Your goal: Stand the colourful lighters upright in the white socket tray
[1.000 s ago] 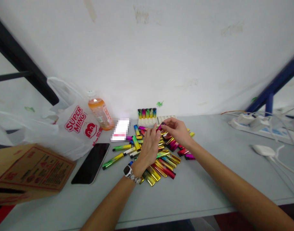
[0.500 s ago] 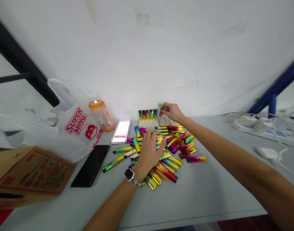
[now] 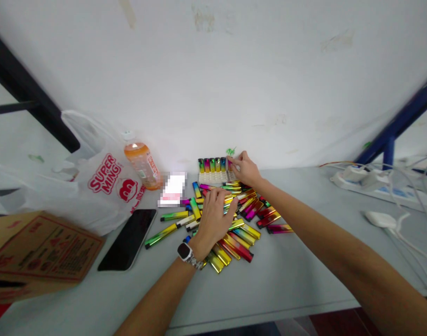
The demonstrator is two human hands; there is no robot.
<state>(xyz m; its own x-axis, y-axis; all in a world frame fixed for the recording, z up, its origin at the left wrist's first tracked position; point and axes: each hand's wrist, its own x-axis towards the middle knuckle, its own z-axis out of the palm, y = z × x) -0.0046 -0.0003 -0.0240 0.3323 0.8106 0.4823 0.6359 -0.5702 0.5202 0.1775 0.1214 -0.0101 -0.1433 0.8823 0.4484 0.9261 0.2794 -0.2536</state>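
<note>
Head cam: right hand (image 3: 246,169) is up at the white tray (image 3: 213,178) by the wall, thumb + fingers pinching one lighter (image 3: 229,164) upright at the right end of the row of lighters (image 3: 210,164) standing in the tray. Left hand (image 3: 213,219), watch (image 3: 184,252) on wrist, lies palm down on the pile of lighters (image 3: 244,233) spread on the grey table (image 3: 286,275) just in front of the tray, fingers loosely together & curled at the tips; can't tell if it grips one. Left of pile: black phone (image 3: 127,239), orange drink bottle (image 3: 141,161), plastic bag (image 3: 105,179), cardboard box (image 3: 42,252); power strip (image 3: 367,179) far right.
</note>
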